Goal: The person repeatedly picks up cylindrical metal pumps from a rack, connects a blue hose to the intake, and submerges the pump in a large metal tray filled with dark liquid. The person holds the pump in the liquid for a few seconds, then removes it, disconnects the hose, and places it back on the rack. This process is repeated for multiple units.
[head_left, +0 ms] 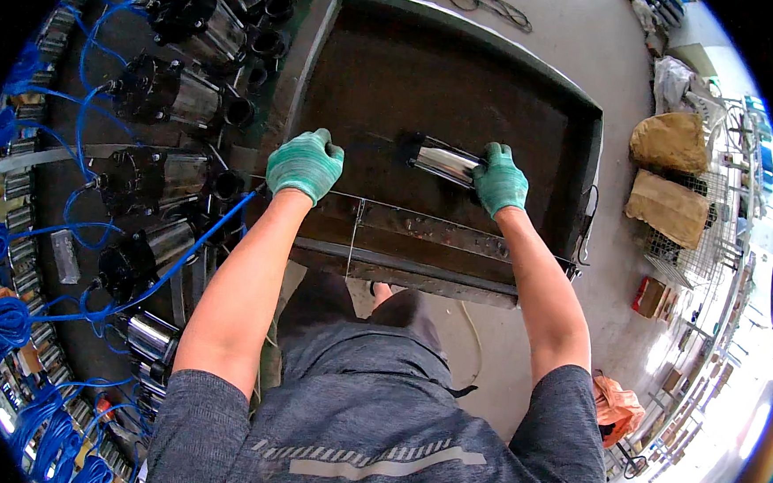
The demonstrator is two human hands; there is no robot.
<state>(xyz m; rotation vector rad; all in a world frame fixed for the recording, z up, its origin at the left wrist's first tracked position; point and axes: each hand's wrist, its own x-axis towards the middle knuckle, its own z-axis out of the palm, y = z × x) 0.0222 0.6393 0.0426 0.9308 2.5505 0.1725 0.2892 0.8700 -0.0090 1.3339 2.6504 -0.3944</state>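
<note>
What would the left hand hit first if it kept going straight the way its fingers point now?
The left hand rests at the near-left corner of the dark metal tray, fingers pointing up and across it. Going straight on, it looks to meet only bare tray floor, then the far rim. The shiny cylinder lies off to its right, though depth is unclear.

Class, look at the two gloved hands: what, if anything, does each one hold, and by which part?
The right hand holds a shiny metal cylinder by its right end. The left hand holds nothing; it rests on the dark metal tray.
</note>
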